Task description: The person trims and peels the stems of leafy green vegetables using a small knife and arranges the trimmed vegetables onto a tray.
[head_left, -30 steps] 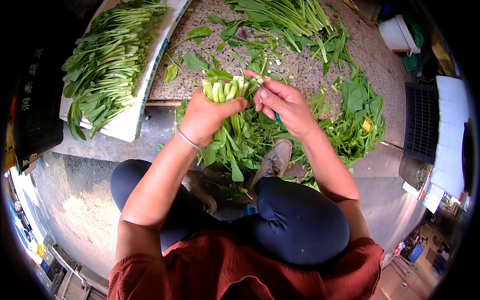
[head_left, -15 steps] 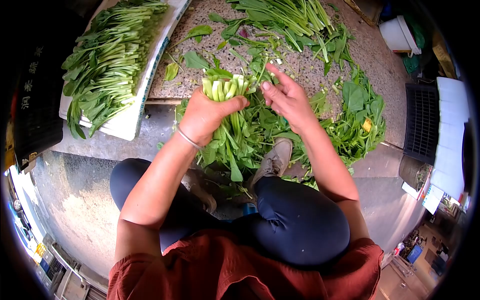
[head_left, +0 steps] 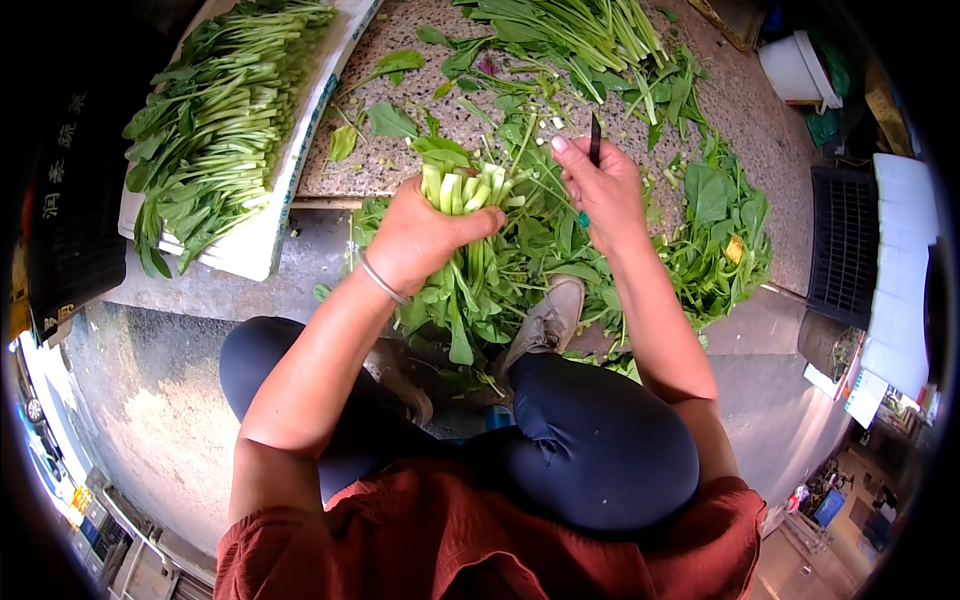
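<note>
My left hand (head_left: 415, 230) is wrapped round a bunch of leafy greens (head_left: 468, 192), pale cut stem ends facing up and leaves hanging below the fist. To its right, apart from the bunch, my right hand (head_left: 605, 195) grips a small knife (head_left: 595, 140). Its dark blade sticks up past the fingers, and a bit of teal handle shows under the palm. Loose leaves and trimmings (head_left: 545, 240) lie beneath and between both hands. Farther back on the speckled stone slab (head_left: 410, 85) rests a pile of long-stemmed greens (head_left: 590, 35).
At left, a white foam board (head_left: 255, 240) bears neat rows of greens (head_left: 215, 130). A heap of leaves (head_left: 720, 230) lies at right. Beyond are a white bucket (head_left: 795, 70) and a black crate (head_left: 838, 245). My shoe (head_left: 550, 315) is close below the hands.
My right hand has drawn away from the bunch to the right and turned, bringing the dark knife blade into sight. The bunch in my left hand has shifted slightly right and its stems spread more.
</note>
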`<state>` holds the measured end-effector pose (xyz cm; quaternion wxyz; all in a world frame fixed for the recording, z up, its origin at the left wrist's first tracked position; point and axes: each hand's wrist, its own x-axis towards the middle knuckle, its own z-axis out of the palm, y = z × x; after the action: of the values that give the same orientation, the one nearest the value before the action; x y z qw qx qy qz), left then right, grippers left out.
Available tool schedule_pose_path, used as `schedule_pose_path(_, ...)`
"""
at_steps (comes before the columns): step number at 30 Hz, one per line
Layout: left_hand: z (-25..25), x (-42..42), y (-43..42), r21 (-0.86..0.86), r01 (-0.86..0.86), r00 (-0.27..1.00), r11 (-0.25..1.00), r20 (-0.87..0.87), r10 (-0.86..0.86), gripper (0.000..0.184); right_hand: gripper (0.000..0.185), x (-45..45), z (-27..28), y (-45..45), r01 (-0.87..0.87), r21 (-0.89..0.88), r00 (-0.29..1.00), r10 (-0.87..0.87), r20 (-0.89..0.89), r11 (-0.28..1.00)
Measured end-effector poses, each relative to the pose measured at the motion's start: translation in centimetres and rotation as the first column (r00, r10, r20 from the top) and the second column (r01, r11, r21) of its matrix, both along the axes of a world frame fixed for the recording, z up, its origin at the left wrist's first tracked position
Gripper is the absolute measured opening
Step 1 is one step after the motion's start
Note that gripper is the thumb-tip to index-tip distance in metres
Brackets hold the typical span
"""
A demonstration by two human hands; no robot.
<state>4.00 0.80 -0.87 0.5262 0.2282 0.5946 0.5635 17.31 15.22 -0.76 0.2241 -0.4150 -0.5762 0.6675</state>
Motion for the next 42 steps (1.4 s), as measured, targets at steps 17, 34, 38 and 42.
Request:
schedule_pose_path(17, 0.4, 0.3, -0.1, 0.133, 0.015, 0.929, 0.991, -0.368, 0.035, 0.036, 0.021, 0.2, -0.9, 0.3, -0.415, 0.267, 0.909, 0.385, 0.159, 0.870)
schedule_pose_path(34, 0.4, 0.3, 0.3, 0.078, -0.021, 0.998, 0.997, 0.054, 0.017, 0.050, 0.028, -4.7, -8.9, 10.4, -0.567, 0.665, 0.750, -0.030, 0.661, 0.486)
schedule_pose_path(38, 0.2, 0.1, 0.2, 0.000, -0.126, 0.991, 0.992, -0.042, 0.126, 0.043, 0.020, -2.4, -5.3, 8.4, -0.319, 0.351, 0.895, 0.158, 0.416, 0.881)
schedule_pose_path(42, 0.8, -0.1, 0.0, -0.035, -0.169, 0.981, 0.985, -0.106, 0.165, 0.034, 0.017, -0.5, -4.1, 6.5, -0.259, 0.345, 0.935, 0.144, 0.324, 0.902)
